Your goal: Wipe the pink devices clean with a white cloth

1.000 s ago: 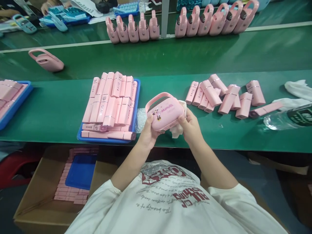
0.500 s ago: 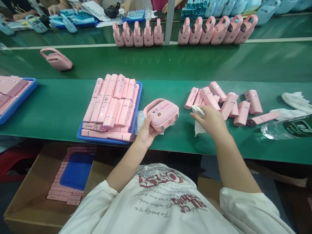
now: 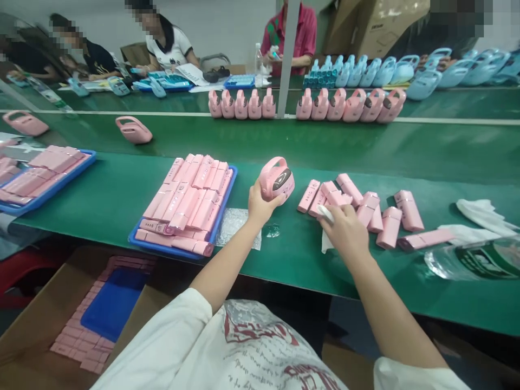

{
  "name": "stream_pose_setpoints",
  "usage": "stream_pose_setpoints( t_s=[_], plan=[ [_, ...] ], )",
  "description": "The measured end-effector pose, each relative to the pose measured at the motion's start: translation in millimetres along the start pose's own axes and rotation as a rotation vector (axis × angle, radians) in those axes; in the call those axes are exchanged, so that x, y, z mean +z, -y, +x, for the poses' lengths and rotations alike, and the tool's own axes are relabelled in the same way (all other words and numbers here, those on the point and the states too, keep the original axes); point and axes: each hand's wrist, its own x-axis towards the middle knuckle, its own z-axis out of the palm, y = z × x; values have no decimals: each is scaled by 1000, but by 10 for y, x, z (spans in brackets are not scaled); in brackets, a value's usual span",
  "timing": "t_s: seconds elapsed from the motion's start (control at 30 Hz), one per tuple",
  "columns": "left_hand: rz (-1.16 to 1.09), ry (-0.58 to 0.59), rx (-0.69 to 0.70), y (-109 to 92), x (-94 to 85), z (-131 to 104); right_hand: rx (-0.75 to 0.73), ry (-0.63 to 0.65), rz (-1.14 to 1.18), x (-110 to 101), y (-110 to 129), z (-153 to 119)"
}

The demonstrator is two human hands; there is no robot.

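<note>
My left hand (image 3: 263, 207) grips a pink handled case (image 3: 277, 181) from its left side, with its loop handle up and a dark oval window showing. The case is held above the green bench, over a sheet of bubble wrap (image 3: 238, 228). In my right hand (image 3: 345, 230) is a white cloth (image 3: 326, 214), pinched between the fingers and hanging down to the bench. Just beyond that hand lies a loose heap of pink boxes (image 3: 368, 208).
Left of my hands stands a blue tray (image 3: 228, 203) stacked with pink boxes. A water bottle (image 3: 479, 260) lies at right near white cloths (image 3: 483, 215). Pink cases (image 3: 255, 105) line the shelf. People work beyond. An open carton (image 3: 36, 295) is below.
The pink case has turned upright in my left hand and moved away from me. My right hand still holds the cloth. The view has tilted up, showing more of the people.
</note>
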Motion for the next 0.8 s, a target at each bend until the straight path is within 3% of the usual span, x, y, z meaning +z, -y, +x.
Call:
stream_pose_setpoints(
  t_s=[0.1,0.17,0.27,0.47,0.67,0.8],
  plan=[
    [129,-33,-48,-77,219,352,127,-99,24,-53,-139,83],
    [181,-53,-89,-111,329,612,178,-51,26,-67,-207,123],
    [229,-98,-113,-124,459,990,174,23,44,-32,-241,131],
    [308,-179,-91,-14,621,1597,133,15,73,131,-316,119],
    [306,-114,-174,108,545,1792,146,-31,151,164,-405,171],
    [373,53,-224,-93,357,1782,195,-32,162,134,-326,198]
  ],
)
